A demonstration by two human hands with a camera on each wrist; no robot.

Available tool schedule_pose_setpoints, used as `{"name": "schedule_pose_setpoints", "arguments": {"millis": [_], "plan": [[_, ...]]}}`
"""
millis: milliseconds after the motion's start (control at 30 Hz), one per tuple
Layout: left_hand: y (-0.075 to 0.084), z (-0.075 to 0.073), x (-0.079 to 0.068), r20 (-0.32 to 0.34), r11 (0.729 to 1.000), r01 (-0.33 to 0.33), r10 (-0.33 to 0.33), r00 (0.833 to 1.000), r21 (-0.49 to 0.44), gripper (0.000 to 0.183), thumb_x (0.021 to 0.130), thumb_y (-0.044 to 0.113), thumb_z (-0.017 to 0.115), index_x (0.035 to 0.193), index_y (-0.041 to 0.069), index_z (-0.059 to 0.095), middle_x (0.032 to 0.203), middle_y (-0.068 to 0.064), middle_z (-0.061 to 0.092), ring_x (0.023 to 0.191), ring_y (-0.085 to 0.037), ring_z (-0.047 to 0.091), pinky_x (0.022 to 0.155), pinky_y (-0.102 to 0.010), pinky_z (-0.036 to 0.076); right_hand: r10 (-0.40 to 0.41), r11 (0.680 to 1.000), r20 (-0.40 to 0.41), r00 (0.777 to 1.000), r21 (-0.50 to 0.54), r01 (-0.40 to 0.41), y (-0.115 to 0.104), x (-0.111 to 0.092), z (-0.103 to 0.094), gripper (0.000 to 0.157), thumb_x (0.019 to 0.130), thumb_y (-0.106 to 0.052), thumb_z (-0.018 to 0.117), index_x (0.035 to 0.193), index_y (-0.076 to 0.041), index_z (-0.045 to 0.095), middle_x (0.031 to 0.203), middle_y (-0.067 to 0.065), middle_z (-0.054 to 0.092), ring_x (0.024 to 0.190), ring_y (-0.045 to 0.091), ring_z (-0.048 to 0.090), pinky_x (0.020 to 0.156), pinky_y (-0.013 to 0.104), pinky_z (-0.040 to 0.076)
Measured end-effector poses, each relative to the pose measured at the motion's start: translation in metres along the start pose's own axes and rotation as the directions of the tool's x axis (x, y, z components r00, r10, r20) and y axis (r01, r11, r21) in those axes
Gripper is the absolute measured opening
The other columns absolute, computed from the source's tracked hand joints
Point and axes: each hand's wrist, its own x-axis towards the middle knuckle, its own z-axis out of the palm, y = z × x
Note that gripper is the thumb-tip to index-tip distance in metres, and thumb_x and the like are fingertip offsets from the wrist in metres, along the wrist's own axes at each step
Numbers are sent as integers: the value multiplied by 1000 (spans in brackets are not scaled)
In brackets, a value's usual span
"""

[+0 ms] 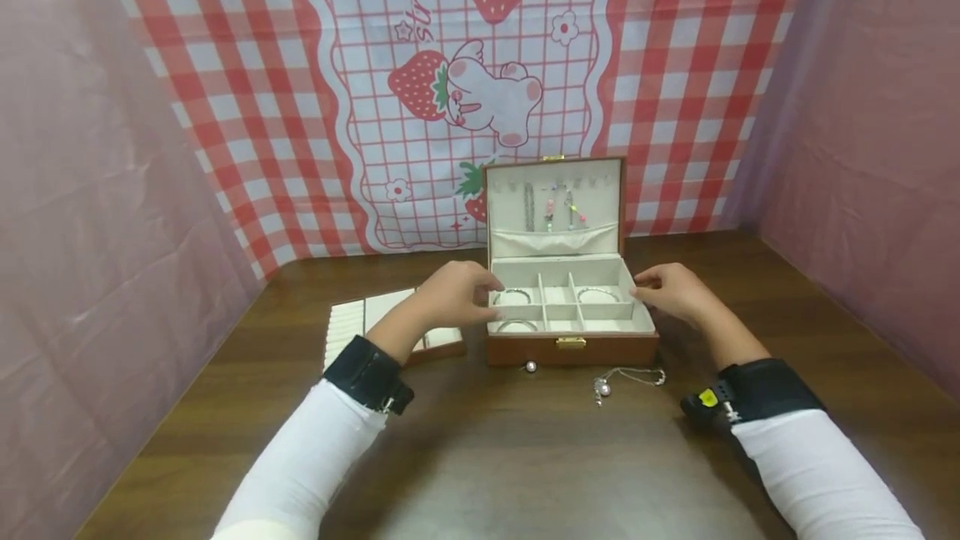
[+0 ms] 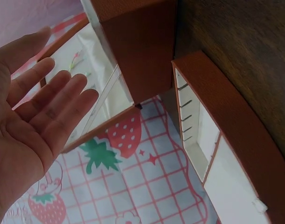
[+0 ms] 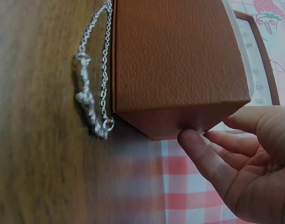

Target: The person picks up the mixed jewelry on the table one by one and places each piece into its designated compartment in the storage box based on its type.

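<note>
A brown leather jewelry box (image 1: pixel 570 350) stands with its lid (image 1: pixel 555 173) raised and its divided cream inside showing. Silvery bracelets (image 1: pixel 597 296) lie in several compartments. Necklaces (image 1: pixel 529 208) and colourful beaded pieces hang inside the lid. My left hand (image 1: pixel 455 292) is at the box's left side; in the left wrist view its fingers (image 2: pixel 63 100) are spread, slightly bent and hold nothing. At the right side, my right hand (image 1: pixel 675 294) touches the box's wall with its fingertips (image 3: pixel 191 140), the other fingers loosely bent near the top edge.
Left of the box lies a separate cream tray (image 1: pixel 447 350) with ring rolls, partly behind my left forearm. In front of the box are a small pearl piece (image 1: pixel 531 367) and a silver chain with a pearl pendant (image 1: pixel 604 388). A strawberry-print cloth (image 1: pixel 495 90) hangs behind.
</note>
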Motion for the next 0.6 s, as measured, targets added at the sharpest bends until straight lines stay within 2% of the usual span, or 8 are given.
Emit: {"name": "schedule_pose_setpoints", "arguments": {"millis": [133,300,467,600], "plan": [[-1,-2,-10,-33,1000,-1,0,999,-19,37,80,23,81,112,6,72,97,-6,69,87,-16,63,79,-29,51,-21,999,3,1000,23,21,-1,-5,-2,45,95,-13,60,124,21,51,105,31,62,82,28,67,70,43,59],[0,-1,-24,-32,997,22,-25,999,-75,40,79,22,82,113,5,71,100,-7,69,90,-23,64,79,-31,52,-46,998,-7,999,31,46,-3,-12,-4,40,94,-8,60,122,20,52,105,32,63,79,29,68,67,44,59],[2,4,-37,4,998,15,-15,1000,-56,44,78,25,81,117,6,69,99,-5,68,85,-21,62,73,-29,49,-114,991,-45,992,-81,110,-13,-21,-6,32,90,-5,63,114,15,59,95,24,66,66,23,65,57,38,57],[4,8,-44,15,999,-10,11,1000,-52,47,78,25,81,118,6,68,105,-8,69,87,-23,63,76,-31,49,-235,954,-84,968,-212,213,-29,-32,-7,22,85,-3,67,103,10,66,85,14,68,69,21,63,61,37,53]]}}
